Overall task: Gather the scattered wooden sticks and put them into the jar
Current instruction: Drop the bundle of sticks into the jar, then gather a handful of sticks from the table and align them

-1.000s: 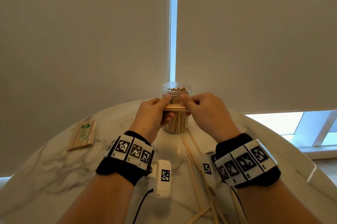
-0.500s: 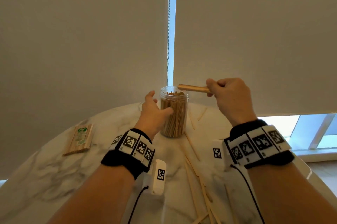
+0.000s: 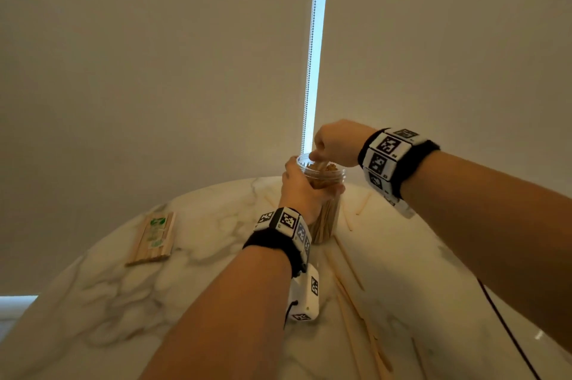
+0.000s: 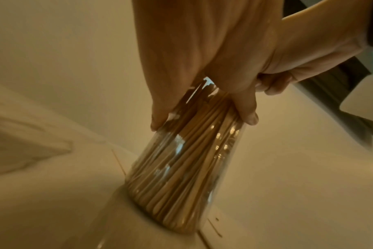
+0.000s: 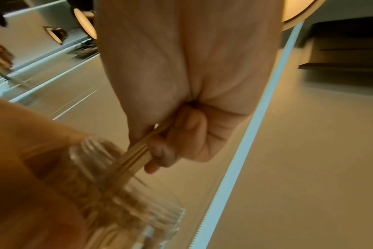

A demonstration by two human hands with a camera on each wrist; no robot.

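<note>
A clear plastic jar (image 3: 331,212) packed with wooden sticks stands on the marble table (image 3: 216,271). My left hand (image 3: 301,191) grips the jar's upper part; in the left wrist view the fingers (image 4: 248,114) curl round the jar (image 4: 181,168). My right hand (image 3: 332,144) is just above the jar's mouth and pinches a small bundle of sticks (image 5: 136,155), whose lower ends dip into the jar's threaded rim (image 5: 121,185). Several loose sticks (image 3: 346,271) lie on the table to the right of my left forearm.
A packet of sticks with a green label (image 3: 153,239) lies at the left of the table. More loose sticks (image 3: 363,204) lie right of the jar. Roller blinds (image 3: 154,70) hang right behind the table. A dark cable (image 3: 507,330) runs along the right.
My left hand has closed round the jar. My right hand has swung the bundle from level to pointing down and lowered its ends into the jar's mouth.
</note>
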